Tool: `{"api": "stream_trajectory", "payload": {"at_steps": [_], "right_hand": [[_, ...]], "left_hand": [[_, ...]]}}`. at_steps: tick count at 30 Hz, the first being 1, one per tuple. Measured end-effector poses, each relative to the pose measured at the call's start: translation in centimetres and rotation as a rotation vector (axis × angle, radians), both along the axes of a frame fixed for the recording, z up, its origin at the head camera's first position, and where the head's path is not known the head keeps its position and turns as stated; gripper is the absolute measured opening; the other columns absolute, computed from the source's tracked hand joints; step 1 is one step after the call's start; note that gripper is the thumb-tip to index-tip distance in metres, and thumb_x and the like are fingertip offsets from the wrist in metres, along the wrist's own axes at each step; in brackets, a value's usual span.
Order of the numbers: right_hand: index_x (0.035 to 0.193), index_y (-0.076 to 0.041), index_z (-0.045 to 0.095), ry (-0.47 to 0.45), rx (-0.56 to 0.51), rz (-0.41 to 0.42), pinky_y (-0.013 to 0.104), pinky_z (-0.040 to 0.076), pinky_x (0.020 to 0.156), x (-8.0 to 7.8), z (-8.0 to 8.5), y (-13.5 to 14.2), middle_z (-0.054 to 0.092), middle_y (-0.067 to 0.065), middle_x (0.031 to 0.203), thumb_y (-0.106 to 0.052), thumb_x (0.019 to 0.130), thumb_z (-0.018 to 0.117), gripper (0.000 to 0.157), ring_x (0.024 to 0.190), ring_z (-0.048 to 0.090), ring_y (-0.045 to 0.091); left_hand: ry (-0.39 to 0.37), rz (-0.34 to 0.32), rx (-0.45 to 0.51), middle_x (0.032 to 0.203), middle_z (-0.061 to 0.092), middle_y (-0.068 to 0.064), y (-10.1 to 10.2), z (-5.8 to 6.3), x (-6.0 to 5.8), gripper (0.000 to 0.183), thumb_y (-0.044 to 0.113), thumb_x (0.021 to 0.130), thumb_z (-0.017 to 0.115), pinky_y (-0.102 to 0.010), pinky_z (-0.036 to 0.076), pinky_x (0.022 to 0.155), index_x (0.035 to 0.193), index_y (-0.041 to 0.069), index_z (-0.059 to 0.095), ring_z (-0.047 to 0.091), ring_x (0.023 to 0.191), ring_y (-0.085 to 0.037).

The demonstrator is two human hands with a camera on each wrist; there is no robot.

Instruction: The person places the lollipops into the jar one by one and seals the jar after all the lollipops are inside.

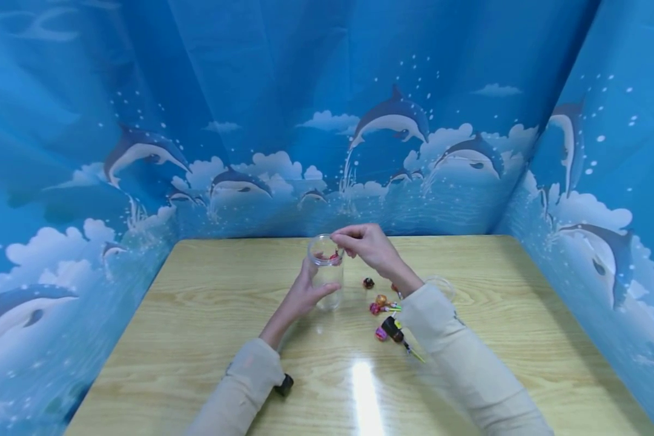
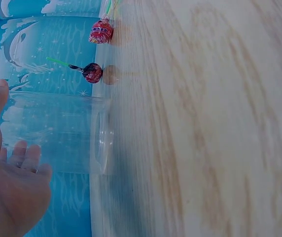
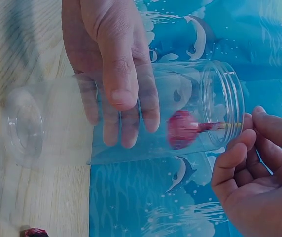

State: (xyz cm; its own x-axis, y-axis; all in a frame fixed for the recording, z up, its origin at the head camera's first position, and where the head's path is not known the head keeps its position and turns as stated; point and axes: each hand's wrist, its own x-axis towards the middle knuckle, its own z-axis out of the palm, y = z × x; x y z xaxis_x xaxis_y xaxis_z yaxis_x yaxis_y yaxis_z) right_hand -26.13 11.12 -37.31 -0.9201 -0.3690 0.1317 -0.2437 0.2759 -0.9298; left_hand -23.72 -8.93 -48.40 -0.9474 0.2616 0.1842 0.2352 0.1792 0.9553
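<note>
A clear plastic jar stands upright on the table, its mouth uncovered. My left hand holds it around the side, with the thumb on the near side and the fingers seen through the clear wall. At the rim is my right hand, its thumb and fingertips pinching the stick end of a red-wrapped lollipop. The lollipop's head hangs inside the upper part of the jar, slightly blurred. In the left wrist view, the jar shows its base on the wood.
Several wrapped lollipops lie right of the jar, including a dark one, an orange one and a pink one. A clear round lid-like piece lies partly behind the right sleeve. Blue dolphin-print curtain borders the table.
</note>
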Motion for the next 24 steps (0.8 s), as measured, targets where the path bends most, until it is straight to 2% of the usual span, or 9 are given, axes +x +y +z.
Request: {"api": "stream_trajectory", "payload": {"at_steps": [5, 7, 10, 17, 21, 24], "right_hand": [[0.12, -0.008, 0.076, 0.003, 0.009, 0.0, 0.033, 0.04, 0.062, 0.0, 0.0, 0.0, 0.061, 0.017, 0.076, -0.032, 0.102, 0.067, 0.031, 0.063, 0.046, 0.02], [0.12, -0.008, 0.076, 0.0, 0.008, 0.004, 0.033, 0.041, 0.063, 0.1, 0.1, 0.0, 0.062, 0.015, 0.076, -0.032, 0.102, 0.067, 0.031, 0.064, 0.048, 0.02], [0.122, -0.006, 0.075, -0.001, 0.0, 0.02, 0.033, 0.043, 0.065, 0.1, 0.2, 0.1, 0.063, 0.011, 0.078, -0.031, 0.103, 0.066, 0.033, 0.068, 0.051, 0.021], [0.122, -0.006, 0.075, -0.004, -0.035, 0.011, 0.033, 0.051, 0.069, 0.4, 0.1, 1.4, 0.069, 0.011, 0.09, -0.029, 0.103, 0.067, 0.031, 0.077, 0.058, 0.023], [0.124, -0.005, 0.073, -0.008, -0.021, -0.018, 0.034, 0.054, 0.072, 0.6, -0.1, 2.7, 0.068, 0.009, 0.092, -0.029, 0.103, 0.067, 0.033, 0.08, 0.061, 0.024], [0.124, -0.006, 0.073, -0.02, -0.001, -0.058, 0.035, 0.055, 0.074, 1.0, -0.4, 3.9, 0.068, 0.009, 0.092, -0.03, 0.103, 0.067, 0.033, 0.082, 0.062, 0.025]], "left_hand": [[-0.007, 0.008, -0.02, 0.152, 0.046, -0.015, 0.1, 0.2, 0.1, 0.082, 0.017, 0.092, 0.08, -0.066, 0.023, 0.119, 0.155, 0.009, 0.028, 0.033, 0.148, -0.039], [-0.014, 0.008, -0.014, 0.152, 0.045, -0.015, 0.1, 0.3, 0.1, 0.081, 0.017, 0.092, 0.08, -0.067, 0.025, 0.118, 0.155, 0.011, 0.029, 0.034, 0.147, -0.04], [-0.027, -0.001, 0.004, 0.151, 0.045, -0.016, 0.2, 0.4, 0.1, 0.08, 0.015, 0.092, 0.08, -0.064, 0.032, 0.115, 0.154, 0.012, 0.029, 0.043, 0.137, -0.043], [-0.026, -0.002, 0.0, 0.152, 0.043, -0.016, 0.2, 0.3, 0.0, 0.082, 0.013, 0.092, 0.08, -0.052, 0.046, 0.107, 0.155, 0.012, 0.027, 0.039, 0.142, -0.039], [-0.01, -0.013, 0.027, 0.15, 0.044, -0.017, 0.2, 0.3, 0.0, 0.079, 0.011, 0.091, 0.08, -0.043, 0.05, 0.091, 0.152, 0.011, 0.029, 0.048, 0.127, -0.047], [-0.01, -0.015, 0.036, 0.149, 0.045, -0.017, 0.1, 0.2, 0.0, 0.079, 0.01, 0.09, 0.08, -0.036, 0.05, 0.085, 0.151, 0.011, 0.03, 0.051, 0.119, -0.047]]}}
